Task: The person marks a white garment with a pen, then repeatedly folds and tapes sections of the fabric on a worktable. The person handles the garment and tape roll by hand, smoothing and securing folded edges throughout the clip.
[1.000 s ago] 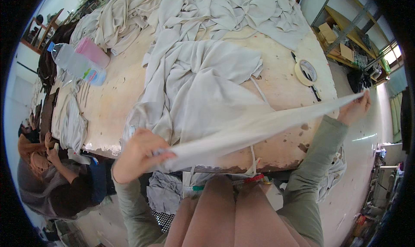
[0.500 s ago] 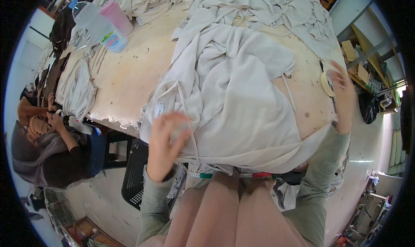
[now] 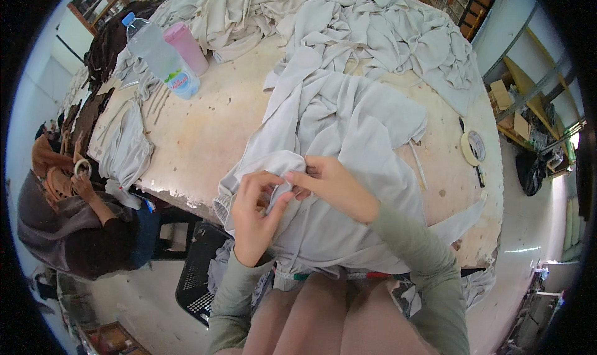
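Observation:
A pale grey cloth garment [image 3: 348, 119] lies bunched over the front of the wooden table [image 3: 441, 212]. Near its left front, my left hand [image 3: 252, 215] grips a folded part of the cloth, fingers curled, thumb pointing up. Beside it my right hand [image 3: 329, 187] pinches the same fold between thumb and fingers; the two hands nearly touch, and some fingertips are hidden in the cloth. A long flat strip [image 3: 454, 224] of the cloth lies out to the right behind my right forearm.
Cloth piles [image 3: 385, 32] cover the back. At left stand a water bottle [image 3: 155, 56] and pink container [image 3: 186, 47]; at right lies a tape roll [image 3: 472, 147]. A co-worker [image 3: 93, 230] is at the left, a black crate [image 3: 199, 268] below the table, shelving [image 3: 522, 94] at right.
The long strip that was stretched between my hands is down on the table. My right hand has moved left from the right edge to my left hand, and both have closed on a fold.

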